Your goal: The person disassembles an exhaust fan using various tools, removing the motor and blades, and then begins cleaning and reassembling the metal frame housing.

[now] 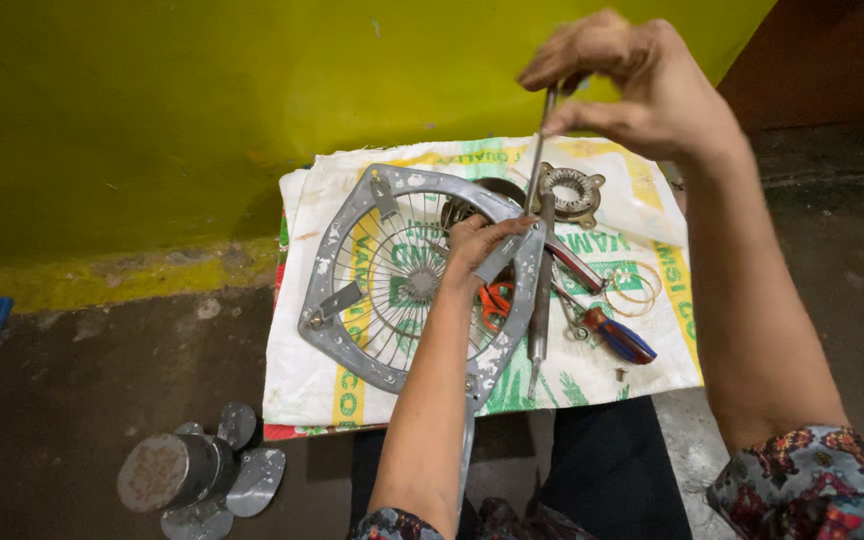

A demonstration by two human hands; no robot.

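**Two hands at a fan guard, much of the work masked**

The right hand (642, 85), upper right of the frame, pinches the top of a thin metal rod (539, 150) between thumb and fingertips; the rod runs down toward centre frame, and its lower end is lost behind the left hand (477, 245). That hand curls over the right rim of a grey fan guard (352, 215) with wire spokes, fingers closed on a flat metal strap there (what lies under the palm cannot be seen). The guard rests on a printed white sack (312, 385) spread at centre. Orange-handled scissors (497, 300) show only partly through the spokes. Just right lie a steel punch (540, 320), a red-and-blue screwdriver (617, 335) and a round bearing housing (572, 190). At lower left sits a fan blade hub (197, 470), its lowest blade cut off by the frame edge.
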